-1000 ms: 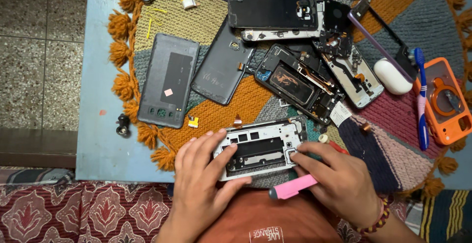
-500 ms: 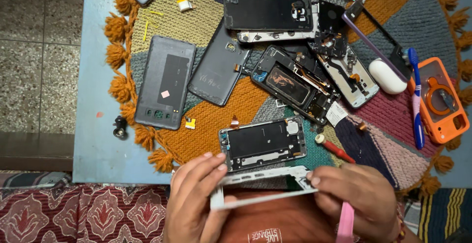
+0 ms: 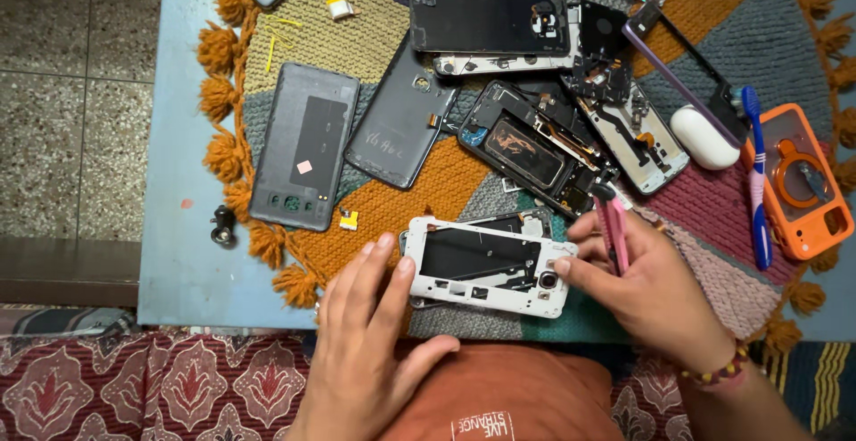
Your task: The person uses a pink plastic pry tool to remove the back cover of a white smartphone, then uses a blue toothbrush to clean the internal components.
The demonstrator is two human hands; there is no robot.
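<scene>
White phone frame (image 3: 486, 267) hides lower phone; left hand (image 3: 370, 334) open, right hand (image 3: 646, 285) grips pink tool (image 3: 612, 231).

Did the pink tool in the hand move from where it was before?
Yes. The pink tool went up and away from the person. It was low by the orange shirt; now the right hand holds it beside the white phone frame.

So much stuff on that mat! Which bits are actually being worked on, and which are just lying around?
In use:
- white phone frame, steadied by the left hand
- pink tool, held in the right hand, whose fingertips touch the frame

Lying about:
- grey back cover
- dark back cover
- opened black phone
- orange case
- blue toothbrush
- white earbud case
</scene>
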